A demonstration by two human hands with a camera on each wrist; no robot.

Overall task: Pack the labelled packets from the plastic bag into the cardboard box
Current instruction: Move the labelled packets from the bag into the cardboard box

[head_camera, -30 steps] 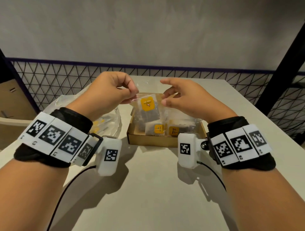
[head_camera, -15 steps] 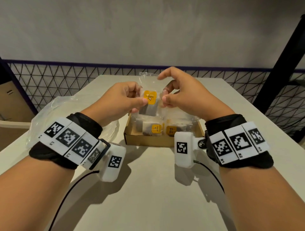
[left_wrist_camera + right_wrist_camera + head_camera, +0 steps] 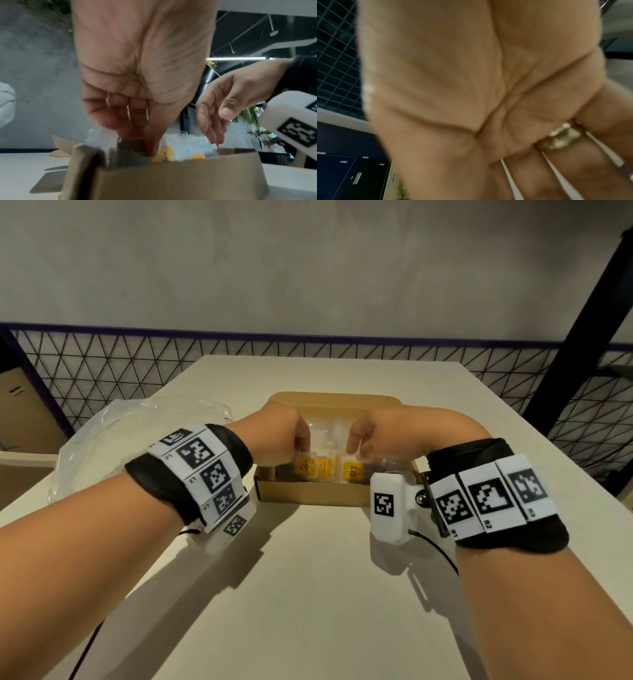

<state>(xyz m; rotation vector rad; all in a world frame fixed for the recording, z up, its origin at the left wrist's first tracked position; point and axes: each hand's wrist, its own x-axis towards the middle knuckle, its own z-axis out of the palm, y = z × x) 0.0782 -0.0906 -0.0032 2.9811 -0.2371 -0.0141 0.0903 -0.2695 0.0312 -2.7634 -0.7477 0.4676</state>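
The open cardboard box (image 3: pixel 308 497) stands mid-table and holds several clear packets with yellow labels (image 3: pixel 352 470). My left hand (image 3: pixel 303 448) reaches down into the box's left part, thumb and curled fingers pinching the top of a labelled packet (image 3: pixel 306 468) that stands among the others. The left wrist view shows that same packet (image 3: pixel 129 144) under my left hand (image 3: pixel 145 142), just inside the box wall (image 3: pixel 171 180). My right hand (image 3: pixel 354 450) points straight fingers down onto the packets beside it (image 3: pixel 214 138) and grips nothing. The right wrist view is blurred, showing only my right hand (image 3: pixel 522 175).
A crumpled clear plastic bag (image 3: pixel 137 433) lies on the table left of the box. The box's lid flap (image 3: pixel 329 398) lies open at the back. A wire-mesh fence (image 3: pixel 102 371) runs behind the beige table (image 3: pixel 308 594); a black post (image 3: pixel 575 330) stands far right.
Both hands came down from above the box into it, carrying the yellow-labelled packet. My right hand's pinch has loosened into straight fingers.
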